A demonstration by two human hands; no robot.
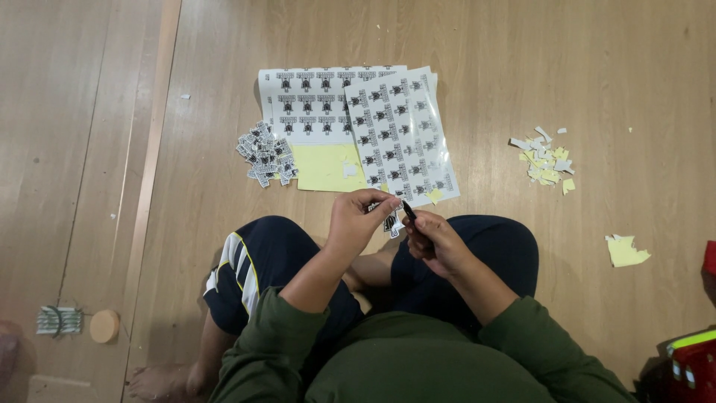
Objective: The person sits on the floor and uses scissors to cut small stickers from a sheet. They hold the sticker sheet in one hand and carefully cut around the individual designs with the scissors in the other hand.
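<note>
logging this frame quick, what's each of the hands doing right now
Left hand: closed, pinching a small printed sticker cutout.
Right hand: closed around a dark cutting tool, its tip at the cutout.

Soft, even indoor light falls from above onto the wooden floor (522, 75), warm and moderately bright. Glare gleams on the glossy printed sheets (403, 134). Shadows are faint and short. The centre looks sharp; corners darken slightly, and the floor seams bow near the edges.
</note>
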